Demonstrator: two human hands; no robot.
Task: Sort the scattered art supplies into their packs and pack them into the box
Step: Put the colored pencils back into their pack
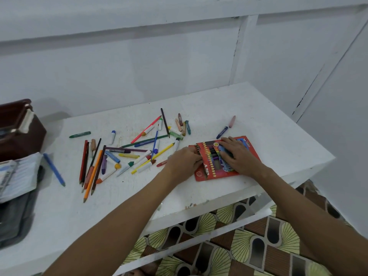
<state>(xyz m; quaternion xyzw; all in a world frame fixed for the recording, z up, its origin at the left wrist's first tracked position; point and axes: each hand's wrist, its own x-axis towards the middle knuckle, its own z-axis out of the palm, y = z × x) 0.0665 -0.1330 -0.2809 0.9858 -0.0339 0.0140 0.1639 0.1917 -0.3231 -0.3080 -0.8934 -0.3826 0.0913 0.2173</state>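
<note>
A plain home corner: white-painted panelled walls (179,56) close around a scuffed white surface (249,108), crayons and coloured pencils (127,154) strewn on it, a brown-and-yellow fan-patterned cloth (249,242) showing below.

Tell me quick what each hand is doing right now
Left hand: fingers curled at the left edge of the red crayon pack, gripping it.
Right hand: fingers straight, pressing flat on the pack, holding nothing.
</note>
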